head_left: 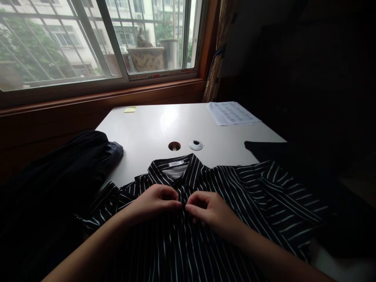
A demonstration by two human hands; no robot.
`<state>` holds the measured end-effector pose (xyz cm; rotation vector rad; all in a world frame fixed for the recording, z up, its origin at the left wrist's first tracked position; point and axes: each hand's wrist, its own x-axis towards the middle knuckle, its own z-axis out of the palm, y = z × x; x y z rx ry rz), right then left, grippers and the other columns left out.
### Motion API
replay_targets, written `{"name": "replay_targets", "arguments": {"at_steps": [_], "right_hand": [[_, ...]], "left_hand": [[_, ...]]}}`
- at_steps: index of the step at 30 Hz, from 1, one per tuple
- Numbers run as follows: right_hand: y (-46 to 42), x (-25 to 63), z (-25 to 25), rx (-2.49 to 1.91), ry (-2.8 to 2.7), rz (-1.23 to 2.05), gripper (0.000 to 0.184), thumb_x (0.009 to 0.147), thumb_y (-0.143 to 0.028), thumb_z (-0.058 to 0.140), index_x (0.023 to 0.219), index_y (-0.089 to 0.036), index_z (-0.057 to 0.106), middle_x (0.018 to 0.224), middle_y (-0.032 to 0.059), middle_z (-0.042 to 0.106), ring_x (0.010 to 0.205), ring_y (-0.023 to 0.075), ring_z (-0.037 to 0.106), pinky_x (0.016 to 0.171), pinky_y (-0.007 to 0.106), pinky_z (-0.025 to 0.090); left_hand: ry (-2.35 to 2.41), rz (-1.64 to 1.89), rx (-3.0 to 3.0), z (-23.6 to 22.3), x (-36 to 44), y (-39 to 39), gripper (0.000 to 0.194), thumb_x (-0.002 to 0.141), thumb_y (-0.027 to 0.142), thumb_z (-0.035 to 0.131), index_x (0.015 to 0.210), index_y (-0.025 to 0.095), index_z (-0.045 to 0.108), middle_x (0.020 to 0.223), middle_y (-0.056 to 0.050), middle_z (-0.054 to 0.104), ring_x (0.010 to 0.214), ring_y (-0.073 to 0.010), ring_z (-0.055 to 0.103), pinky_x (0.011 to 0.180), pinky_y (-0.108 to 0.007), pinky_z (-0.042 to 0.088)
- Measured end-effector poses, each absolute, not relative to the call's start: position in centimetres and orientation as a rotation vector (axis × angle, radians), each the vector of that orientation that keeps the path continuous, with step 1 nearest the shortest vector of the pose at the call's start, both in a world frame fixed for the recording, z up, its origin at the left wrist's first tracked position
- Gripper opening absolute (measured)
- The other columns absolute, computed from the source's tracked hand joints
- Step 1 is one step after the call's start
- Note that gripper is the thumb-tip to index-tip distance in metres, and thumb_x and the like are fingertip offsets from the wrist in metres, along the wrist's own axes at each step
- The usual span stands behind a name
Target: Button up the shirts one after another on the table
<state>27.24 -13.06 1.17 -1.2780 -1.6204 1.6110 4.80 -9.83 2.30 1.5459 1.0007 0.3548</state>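
A black shirt (226, 188) with white stripes lies front up on the white table, its collar toward the window and its sleeves out to both sides. A pale label (176, 163) shows inside the collar. My left hand (160, 199) pinches the front edge of the shirt just below the collar, thumb and fingertips together. Close beside it, my right hand (207, 207) pinches the same front strip from the other side. The fingertips of both hands nearly meet. Whatever button lies between them is too small to make out.
Dark clothes (73, 168) are heaped at the left edge of the table (141, 133), and more dark cloth (270, 150) lies at the right. Farther back are printed papers (232, 113), a yellow sticky note (129, 109), a cable hole (174, 146) and its round cover (196, 145).
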Motion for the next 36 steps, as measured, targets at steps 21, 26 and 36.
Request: {"name": "replay_targets", "arguments": {"at_steps": [21,26,36], "right_hand": [[-13.14,26.85,1.23,-1.32,-1.526,1.602,0.015,0.085,-0.032,0.068,0.083,-0.016,0.068,0.073,0.0003,0.067,0.057,0.0104,0.062,0.049,0.02,0.044],[-13.38,26.63,1.25,-1.313,-1.575,1.525,0.017,0.087,-0.034,0.068,0.082,-0.017,0.07,0.072,0.0006,0.067,0.058,0.0112,0.061,0.053,0.022,0.046],[-12.84,27.48,0.5,-1.209,-1.744,1.22,0.01,0.092,-0.03,0.066,0.089,-0.02,0.066,0.098,0.0032,0.066,0.067,0.0109,0.061,0.063,0.026,0.052]], "left_hand": [[0.953,0.278,1.403,2.4,4.51,-9.67,0.031,0.086,0.044,0.068,0.086,0.014,0.068,0.075,0.0,0.061,0.07,-0.0128,0.054,0.063,-0.022,0.04],[0.975,0.283,1.456,2.38,4.56,-9.64,0.031,0.086,0.045,0.068,0.086,0.013,0.069,0.075,-0.001,0.063,0.071,-0.0134,0.055,0.063,-0.022,0.04],[1.023,0.348,1.371,2.07,4.89,-9.62,0.029,0.081,0.042,0.073,0.085,0.013,0.07,0.071,0.0,0.062,0.062,-0.0115,0.055,0.057,-0.021,0.044]]}}
